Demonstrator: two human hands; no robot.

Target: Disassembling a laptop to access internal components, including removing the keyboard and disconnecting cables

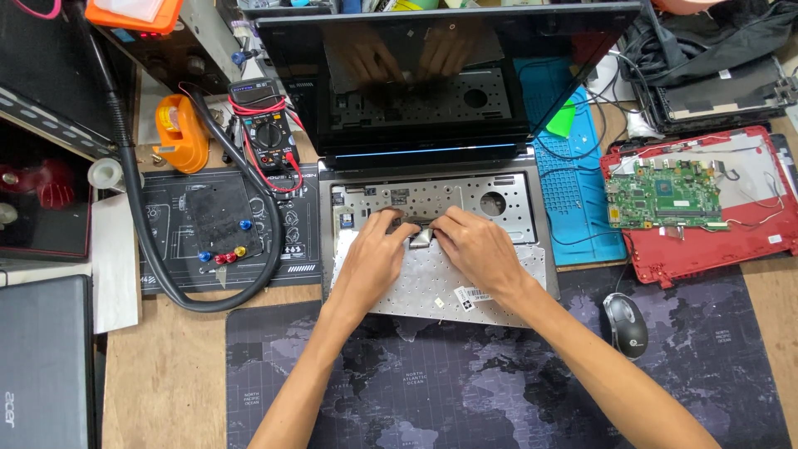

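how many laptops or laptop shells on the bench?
4. Open laptop at centre under both hands; closed dark laptop at bottom left; red shell holding a green board at right; black shell at top right. Others may be out of frame.

The left hand (372,254) and right hand (475,248) cover the middle of the flipped-over silver keyboard panel (432,287), and what the fingers (413,233) pinch at the short flat ribbon cable (422,237) is too small to tell. At the lower left of the frame, the dark closed laptop (41,357) is cut off by the edge. The red plastic laptop shell (706,208) at the right runs past the border. The black open laptop's screen (449,75) shows only a blurred reflection of the hands. The orange box (133,12) at the top left is cropped.
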